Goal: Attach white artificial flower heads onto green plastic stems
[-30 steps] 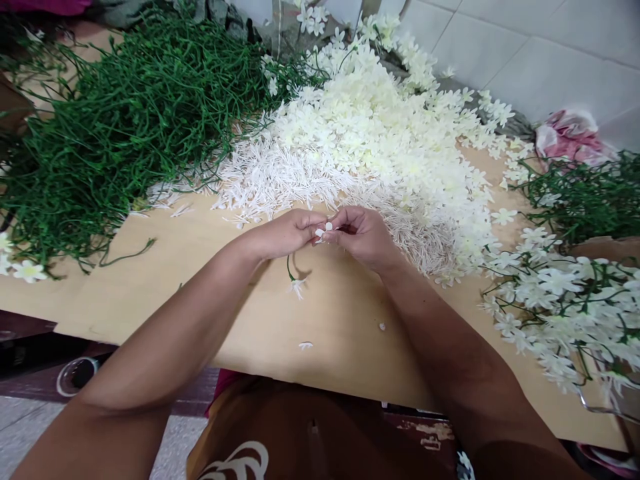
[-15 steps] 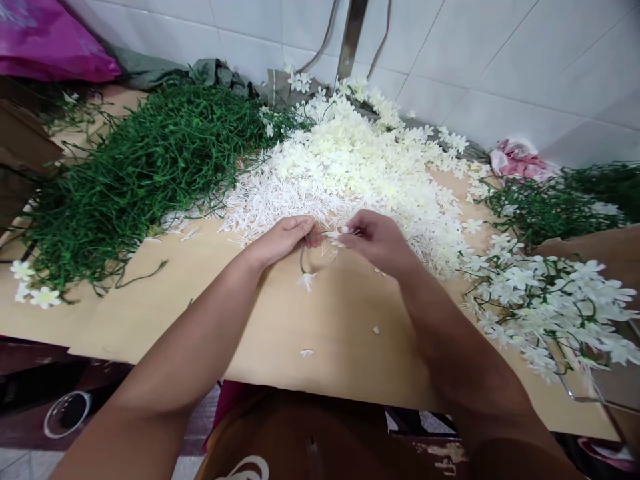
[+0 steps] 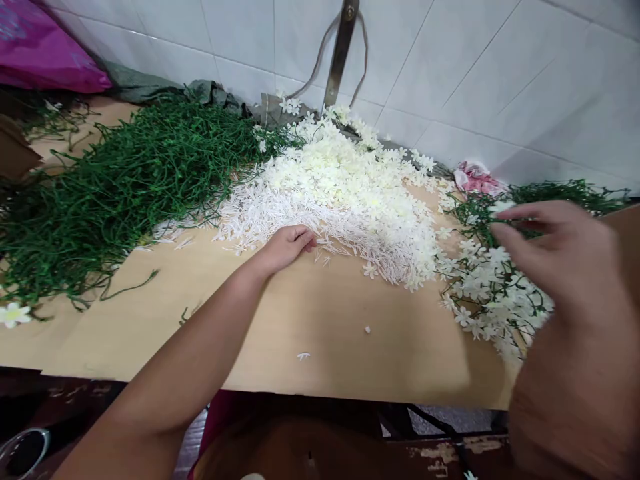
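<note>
My left hand (image 3: pixel 291 245) rests at the front edge of the heap of thin white stamens (image 3: pixel 295 212), its fingers curled together. Whatever they may hold is hidden. Over at the right, my right hand (image 3: pixel 565 247) is blurred, thumb and forefinger apart. A white artificial flower (image 3: pixel 501 208) shows just beyond its fingertips; I cannot tell whether they touch. Below this hand lies a bunch of white flowers on green stems (image 3: pixel 480 287). Loose cream-white petal heads (image 3: pixel 345 163) are heaped behind the stamens.
A big pile of green plastic stems (image 3: pixel 150 160) covers the left side. More green stems (image 3: pixel 560 193) lie at the right by a pink-and-white cloth (image 3: pixel 477 179). Behind stands a tiled wall (image 3: pixel 240 33) with a metal strip (image 3: pixel 341 53). A magenta bag (image 3: pixel 50 53) sits at back left.
My hands were together at the middle, handling a flower and stem. My right hand has swung far right to the flower bunch. The left stays, and the hanging flower beneath it is gone.
</note>
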Motion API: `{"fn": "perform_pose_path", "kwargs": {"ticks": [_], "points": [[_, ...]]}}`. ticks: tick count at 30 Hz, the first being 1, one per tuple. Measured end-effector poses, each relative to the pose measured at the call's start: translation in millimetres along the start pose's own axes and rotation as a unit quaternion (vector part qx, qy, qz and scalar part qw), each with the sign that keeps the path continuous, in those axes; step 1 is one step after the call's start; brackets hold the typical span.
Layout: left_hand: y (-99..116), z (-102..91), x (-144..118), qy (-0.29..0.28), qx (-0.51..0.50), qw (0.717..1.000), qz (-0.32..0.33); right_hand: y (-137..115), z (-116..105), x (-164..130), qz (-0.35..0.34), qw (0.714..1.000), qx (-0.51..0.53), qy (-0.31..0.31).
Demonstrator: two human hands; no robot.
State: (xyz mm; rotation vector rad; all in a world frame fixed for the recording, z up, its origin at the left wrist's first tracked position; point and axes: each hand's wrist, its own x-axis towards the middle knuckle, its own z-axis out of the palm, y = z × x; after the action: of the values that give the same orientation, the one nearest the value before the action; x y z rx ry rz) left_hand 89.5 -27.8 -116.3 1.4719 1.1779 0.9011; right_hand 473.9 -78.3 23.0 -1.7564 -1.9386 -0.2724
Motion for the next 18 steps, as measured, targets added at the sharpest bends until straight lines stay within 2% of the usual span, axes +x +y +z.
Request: {"fn": "perform_pose_path", "kwargs": {"ticks": [1,3,4,6,8,10,12,16,18], "points": [[-0.6,0.1,0.1,0.001,0.003,1.000,0.003,-25.4,28.5,9.1,-0.011,0.996,0.050,-0.071],[-1.8,0.0,0.5,0.002,0.004,1.000,0.007,-75.9,82.8,22.9,-0.041,0.983,0.126,-0.130],[-2.2,-0.1,0.8,0.003,0.004,1.000,0.006,-97.8,105.5,26.7,-0.080,0.971,0.144,-0.173],[-2.4,-0.5,1.6,0.009,-0.003,1.000,-0.003,-130.7,140.7,29.7,-0.140,0.960,0.133,-0.202],[-1.9,-0.9,2.6,0.015,-0.018,1.000,-0.018,-149.2,164.2,30.3,-0.164,0.961,0.073,-0.209],[-1.6,-1.4,3.4,0.015,-0.031,0.999,-0.032,-156.3,179.7,32.1,-0.164,0.957,0.011,-0.237],[-2.0,-2.1,3.9,0.008,-0.033,0.999,-0.037,-155.2,188.6,35.7,-0.152,0.957,0.001,-0.247],[-5.0,-3.2,4.5,-0.003,-0.015,1.000,-0.025,-137.8,187.5,45.9,-0.097,0.969,0.119,-0.194],[-6.3,-3.2,5.0,-0.007,-0.009,1.000,-0.019,-125.8,180.9,51.6,-0.053,0.964,0.204,-0.160]]}}
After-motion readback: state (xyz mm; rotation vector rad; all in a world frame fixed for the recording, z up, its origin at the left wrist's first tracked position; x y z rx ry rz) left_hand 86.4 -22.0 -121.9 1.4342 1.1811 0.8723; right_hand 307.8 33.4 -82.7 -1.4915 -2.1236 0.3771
